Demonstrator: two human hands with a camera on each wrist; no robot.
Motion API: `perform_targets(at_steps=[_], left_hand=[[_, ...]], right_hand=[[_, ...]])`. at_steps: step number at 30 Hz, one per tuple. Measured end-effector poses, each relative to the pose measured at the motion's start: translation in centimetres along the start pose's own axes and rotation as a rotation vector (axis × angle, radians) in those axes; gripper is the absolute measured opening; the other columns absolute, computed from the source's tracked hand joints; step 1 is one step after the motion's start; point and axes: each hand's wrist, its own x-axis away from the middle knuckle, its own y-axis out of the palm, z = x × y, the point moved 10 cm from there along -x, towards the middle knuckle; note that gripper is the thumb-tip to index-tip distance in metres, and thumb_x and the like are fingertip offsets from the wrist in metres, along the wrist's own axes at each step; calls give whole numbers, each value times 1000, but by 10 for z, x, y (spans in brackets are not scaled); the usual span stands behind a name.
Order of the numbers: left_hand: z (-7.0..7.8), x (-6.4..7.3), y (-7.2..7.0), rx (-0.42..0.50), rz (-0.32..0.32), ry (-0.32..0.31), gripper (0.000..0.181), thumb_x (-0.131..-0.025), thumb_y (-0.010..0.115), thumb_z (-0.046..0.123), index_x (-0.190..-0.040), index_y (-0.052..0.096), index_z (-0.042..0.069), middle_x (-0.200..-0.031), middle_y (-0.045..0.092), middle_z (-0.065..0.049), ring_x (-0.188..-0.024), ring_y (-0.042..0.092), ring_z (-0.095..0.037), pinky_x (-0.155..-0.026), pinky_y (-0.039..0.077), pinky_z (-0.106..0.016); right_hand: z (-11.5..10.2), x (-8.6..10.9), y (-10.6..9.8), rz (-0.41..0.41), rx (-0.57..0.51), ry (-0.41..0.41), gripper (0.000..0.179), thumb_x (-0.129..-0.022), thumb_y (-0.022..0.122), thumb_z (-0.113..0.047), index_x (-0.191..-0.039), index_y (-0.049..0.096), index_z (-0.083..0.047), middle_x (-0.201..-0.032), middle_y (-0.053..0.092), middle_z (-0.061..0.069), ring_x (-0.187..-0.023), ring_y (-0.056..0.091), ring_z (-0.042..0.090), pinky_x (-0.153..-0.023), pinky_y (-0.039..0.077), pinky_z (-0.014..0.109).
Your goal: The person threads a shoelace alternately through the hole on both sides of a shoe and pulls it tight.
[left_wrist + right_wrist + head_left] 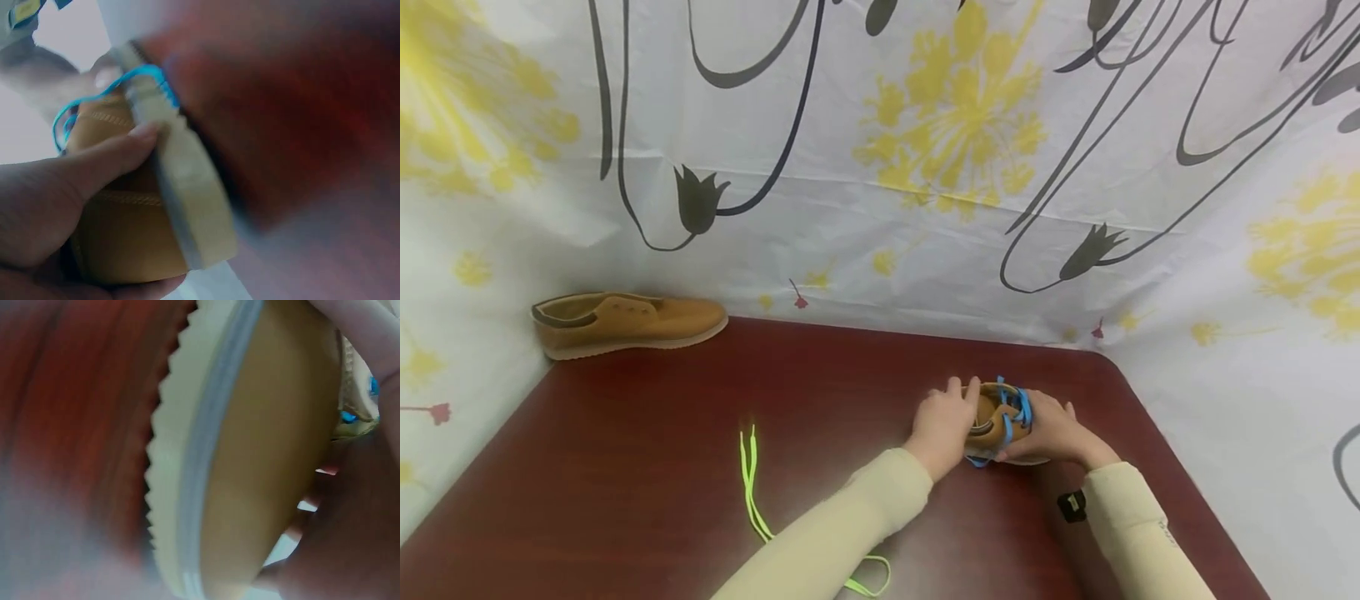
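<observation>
Head view: at the right of the table (647, 467), the blue-laced shoe (997, 432) is gripped at its heel by the left hand (944, 425) and around its toe by the right hand (1057, 429), apparently for steadying it.

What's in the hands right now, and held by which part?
A tan shoe with blue laces: the left hand grips its heel end, the right hand its toe end.

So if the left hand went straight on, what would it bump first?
The left hand holds the brown shoe with blue laces, so that's first; beyond, probably the flowered cloth, though depth is unclear.
</observation>
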Motion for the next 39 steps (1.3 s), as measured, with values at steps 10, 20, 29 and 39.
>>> perform_targets(at_steps=[10, 20, 29, 39], left_hand=[[20, -17, -3, 21, -24, -72, 97, -80, 81, 46, -159, 26, 34, -144, 50, 6, -87, 63, -12, -55, 50, -22], [31, -26, 6, 602, 37, -2, 120, -78, 89, 27, -164, 4, 31, -131, 61, -2, -92, 68, -15, -73, 54, -23], [63, -22, 13, 669, -9, -12, 94, -81, 86, 36, -157, 29, 28, -131, 63, 7, -104, 67, -8, -82, 54, -21], [31, -23, 5, 835, -150, 11, 66, -89, 78, 37, -147, 49, 25, -134, 65, 11, -120, 62, -5, -98, 51, -22]], right_hand=[[34, -1, -16, 22, -105, -46, 92, -67, 93, -43, -140, 50, -9, -132, 61, 16, -128, 52, 45, -104, 6, 86], [76, 3, -23, -16, -188, -105, 86, -71, 93, -31, -142, 48, -10, -141, 53, 22, -136, 37, 53, -107, -2, 84], [113, 28, -23, -21, -272, -93, 88, -69, 93, -21, -142, 47, -4, -137, 53, 28, -115, 25, -29, -106, -6, 84], [127, 35, -38, -3, -278, -118, 86, -68, 92, -15, -140, 47, -3, -132, 57, 19, -115, 22, -29, -103, -7, 86]])
